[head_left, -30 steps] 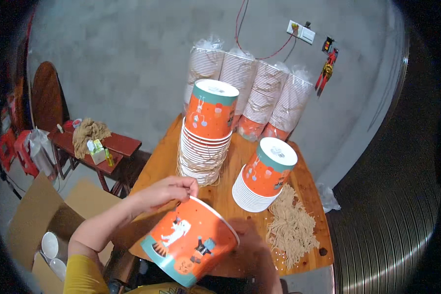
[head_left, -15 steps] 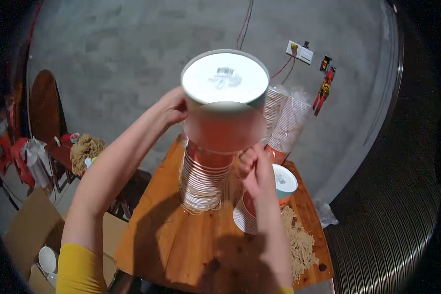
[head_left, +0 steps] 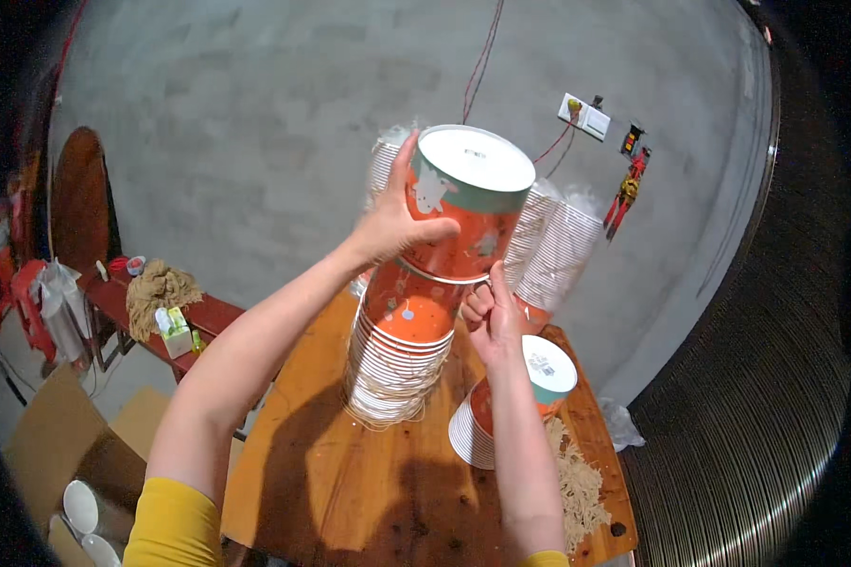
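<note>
An orange-and-green paper bucket (head_left: 463, 227) is upside down with its white base up, above a nested stack of similar buckets (head_left: 402, 364) on the table. My left hand (head_left: 397, 217) wraps around its left side, thumb across the front; the fingertips behind are hidden. At the bucket's lower rim is my right hand (head_left: 492, 317), fingers curled, index fingertip against the edge. Thin tan bands or strands loop around the lower stack. Partly behind my right forearm lies a shorter tilted stack (head_left: 471, 430), beside an upside-down bucket (head_left: 548, 367).
Tan strands (head_left: 579, 487) lie heaped on the wooden table's (head_left: 369, 501) right side. Plastic-wrapped bucket stacks (head_left: 563, 250) stand at the back. A cardboard box (head_left: 61, 416) is at lower left; a red bench (head_left: 213, 317) holds a tissue box (head_left: 175, 333). Ridged dark metal flanks the right.
The held bucket has tipped so its orange side shows, and it has moved slightly right and down. My left hand has come around to its front left. The view has shifted a little.
</note>
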The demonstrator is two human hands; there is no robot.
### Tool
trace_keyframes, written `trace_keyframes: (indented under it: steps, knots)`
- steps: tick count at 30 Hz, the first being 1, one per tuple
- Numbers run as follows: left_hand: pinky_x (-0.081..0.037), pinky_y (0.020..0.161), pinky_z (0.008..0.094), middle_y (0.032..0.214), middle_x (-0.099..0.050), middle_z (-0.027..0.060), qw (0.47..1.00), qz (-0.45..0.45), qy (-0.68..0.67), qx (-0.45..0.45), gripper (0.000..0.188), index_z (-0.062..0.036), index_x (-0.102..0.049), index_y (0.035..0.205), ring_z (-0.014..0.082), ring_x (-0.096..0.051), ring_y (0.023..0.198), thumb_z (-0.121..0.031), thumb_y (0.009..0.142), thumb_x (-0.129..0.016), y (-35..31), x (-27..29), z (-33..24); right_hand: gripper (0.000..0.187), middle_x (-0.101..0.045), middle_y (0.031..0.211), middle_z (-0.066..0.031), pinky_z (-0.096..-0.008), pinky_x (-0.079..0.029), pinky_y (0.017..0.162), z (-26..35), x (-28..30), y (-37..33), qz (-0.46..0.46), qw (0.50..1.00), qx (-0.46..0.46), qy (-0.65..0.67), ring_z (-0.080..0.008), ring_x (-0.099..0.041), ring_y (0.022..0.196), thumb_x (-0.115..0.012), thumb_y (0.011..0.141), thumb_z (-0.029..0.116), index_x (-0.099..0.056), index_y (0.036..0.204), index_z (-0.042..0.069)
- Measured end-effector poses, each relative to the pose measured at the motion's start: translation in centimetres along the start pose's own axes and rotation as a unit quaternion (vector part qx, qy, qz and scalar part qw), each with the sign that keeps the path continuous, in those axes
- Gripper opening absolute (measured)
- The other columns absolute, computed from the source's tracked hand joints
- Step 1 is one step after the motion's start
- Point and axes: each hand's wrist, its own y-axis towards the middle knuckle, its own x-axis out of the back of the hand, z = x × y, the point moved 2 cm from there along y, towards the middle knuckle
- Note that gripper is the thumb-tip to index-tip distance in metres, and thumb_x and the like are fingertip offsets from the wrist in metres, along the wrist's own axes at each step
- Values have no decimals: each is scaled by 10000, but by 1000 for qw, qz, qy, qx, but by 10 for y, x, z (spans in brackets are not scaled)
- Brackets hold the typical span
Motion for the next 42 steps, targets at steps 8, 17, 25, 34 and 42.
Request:
trace_keyframes:
  steps: [8,17,25,34,42]
  knots:
    - [-270,1062,377,1433,-262,170,992,-21,-95,75,1118,-174,-15,1471,260,-327,1285,-472,690,-758,4,24,18,180,-581,785,-49,-278,-519,672,12,55,18,-123,989,60,50,-156,-583,729,-615,881,206,-558,999,82]
    - [-289,1060,354,1399,-330,176,983,91,-30,156,1017,-193,-68,1474,252,-368,1267,-300,709,-730,-10,18,43,272,-574,957,-45,-318,-521,795,11,48,-13,-170,975,50,-131,-152,-581,868,-532,889,91,-531,1153,25]
    - [-225,1097,356,1469,-219,155,973,115,-2,202,1009,-169,-41,1476,251,-249,1345,-230,716,-701,-59,18,79,197,-576,1008,-112,-304,-414,871,56,36,-75,-120,783,244,-560,-229,-556,951,-581,850,150,-612,997,22]
    - [-217,1097,354,1470,-223,156,953,95,-76,276,851,-100,-51,1469,229,-260,1342,-298,859,-611,-127,12,81,572,-423,1331,-181,-526,-309,1028,67,95,-124,-124,483,162,-852,-420,-335,1259,-712,735,427,-568,1210,143]
    - [-211,1101,369,1477,-221,162,960,-11,-13,280,717,-76,-103,1463,246,-246,1357,-263,917,-529,-183,-3,71,366,-573,1184,-123,-441,-391,971,70,100,-128,-63,573,203,-791,-331,-470,1160,-739,719,345,-698,1014,133]
